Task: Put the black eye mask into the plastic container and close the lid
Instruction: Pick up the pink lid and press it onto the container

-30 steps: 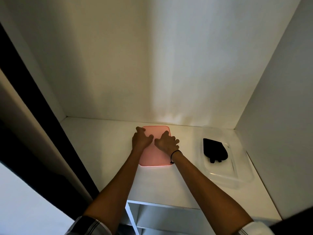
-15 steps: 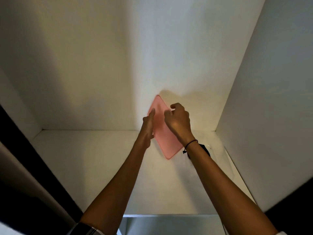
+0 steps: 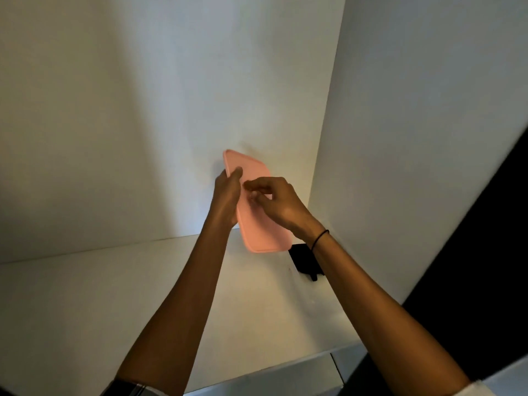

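I see the black eye mask lying low toward the shelf's back right corner, partly hidden behind my right forearm and the lower end of the lid; only a dark patch and a small tab at its near edge show. The clear plastic container it belongs to is too faint here for me to make out its walls, so I cannot tell from this view whether the mask sits inside it. Just above and left of the mask, the pink lid is held up off the shelf, tilted steeply with its long side running from upper left to lower right, its lower corner nearly over the mask. My left hand grips the lid's left edge, thumb laid across the pink face and fingers wrapped behind it. My right hand is at the lid's face with the fingers curled and pinched narrow near the middle; the motion blur keeps me from telling how firmly they hold it. A thin black band circles my right wrist. The shelf is white, closed in by a white back wall and a white right side panel.
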